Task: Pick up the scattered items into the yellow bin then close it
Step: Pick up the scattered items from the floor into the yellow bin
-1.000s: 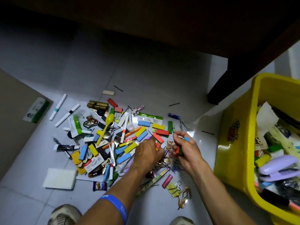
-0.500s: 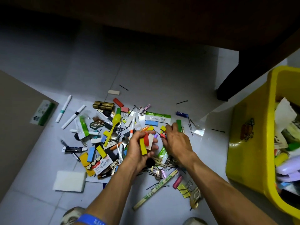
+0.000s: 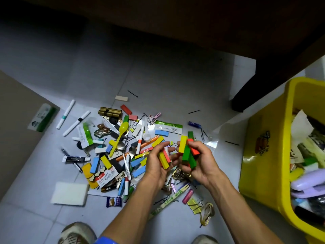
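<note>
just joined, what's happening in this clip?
A person is clearing a pile of small clutter off the floor. Both hands are raised above the pile and full of coloured blocks: the left hand holds yellow and red ones, the right hand grips yellow, red and green ones. The yellow bin stands open to the right, already partly filled. Plenty is left on the floor, including a yellow spoon and two white pens.

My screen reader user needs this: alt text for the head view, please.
Both hands hold coloured blocks above a floor pile of stationery: left hand yellow and red, right hand yellow, red and green. An open yellow bin, part-filled, stands right.
</note>
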